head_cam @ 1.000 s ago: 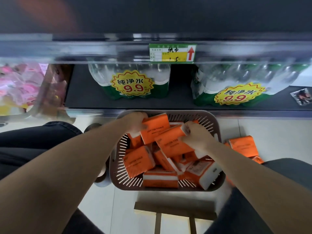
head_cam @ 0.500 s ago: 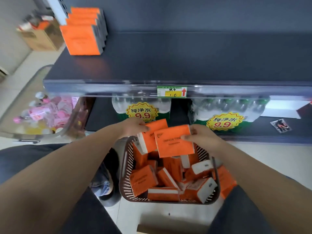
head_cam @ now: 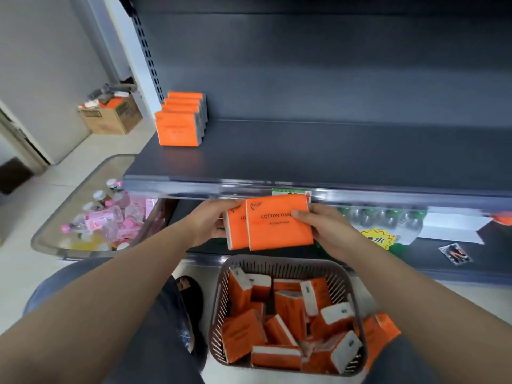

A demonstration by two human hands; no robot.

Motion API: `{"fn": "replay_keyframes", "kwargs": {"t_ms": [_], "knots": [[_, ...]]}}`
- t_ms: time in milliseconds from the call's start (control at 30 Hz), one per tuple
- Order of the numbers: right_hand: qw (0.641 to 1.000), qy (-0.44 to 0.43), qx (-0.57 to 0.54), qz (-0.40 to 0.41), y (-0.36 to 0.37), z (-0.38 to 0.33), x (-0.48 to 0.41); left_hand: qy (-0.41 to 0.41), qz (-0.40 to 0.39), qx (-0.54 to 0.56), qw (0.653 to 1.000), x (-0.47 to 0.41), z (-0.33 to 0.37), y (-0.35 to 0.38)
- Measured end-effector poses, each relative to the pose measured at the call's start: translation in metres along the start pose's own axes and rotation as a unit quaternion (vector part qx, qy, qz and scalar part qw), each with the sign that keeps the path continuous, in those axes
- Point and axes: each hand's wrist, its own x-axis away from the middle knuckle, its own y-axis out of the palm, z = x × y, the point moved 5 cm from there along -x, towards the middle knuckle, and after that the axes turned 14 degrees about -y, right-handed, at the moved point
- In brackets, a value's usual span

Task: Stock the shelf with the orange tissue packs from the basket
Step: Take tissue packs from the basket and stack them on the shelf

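Two orange tissue packs are held side by side, just below the front lip of the dark shelf [head_cam: 318,151]. My left hand [head_cam: 213,220] grips the left pack [head_cam: 235,231]. My right hand [head_cam: 324,228] grips the right pack [head_cam: 279,225], which reads "COTTON TISSUE". Under them on the floor stands the brown slotted basket [head_cam: 279,263], with several more orange packs [head_cam: 291,325] lying jumbled inside. A row of several orange packs [head_cam: 178,128] stands upright at the shelf's far left.
Bottled-water packs with a yellow price sticker [head_cam: 379,239] sit on the lower shelf. A clear bin [head_cam: 80,187] of pink bottles stands on the left floor, a cardboard box [head_cam: 110,115] beyond it. More orange packs [head_cam: 385,331] lie right of the basket. My knees flank the basket.
Both hands lifted one pack each out of the basket and raised them to the shelf's front edge, bringing the packs side by side. My view tilted up, revealing the shelf top.
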Motion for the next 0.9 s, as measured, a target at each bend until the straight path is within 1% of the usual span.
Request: {"fn": "replay_keyframes", "kwargs": {"t_ms": [100,200,267,400,600,800,900], "knots": [[1.0,-0.024,-0.019,0.002,0.015,-0.012,-0.004,0.016,-0.013,0.058,0.998,0.01,0.009,-0.006],[0.998,-0.06,0.005,0.018,0.027,-0.024,-0.012,0.044,-0.026,0.101,0.994,0.018,0.02,-0.013],[0.996,-0.076,0.029,0.031,0.036,-0.032,-0.017,0.065,-0.023,0.109,0.992,0.025,0.027,-0.018],[0.992,-0.097,0.07,0.043,0.054,-0.045,-0.026,0.106,-0.033,0.068,0.991,0.038,0.041,-0.027],[0.984,-0.116,0.128,0.044,0.081,-0.06,-0.041,0.139,-0.074,0.027,0.987,0.045,0.049,-0.037],[0.986,-0.107,0.125,0.013,0.109,-0.067,-0.065,0.147,-0.021,0.076,0.986,0.03,0.054,-0.075],[0.989,-0.085,0.115,-0.029,0.125,-0.067,-0.081,0.155,-0.012,0.098,0.983,0.023,0.058,-0.093]]}}
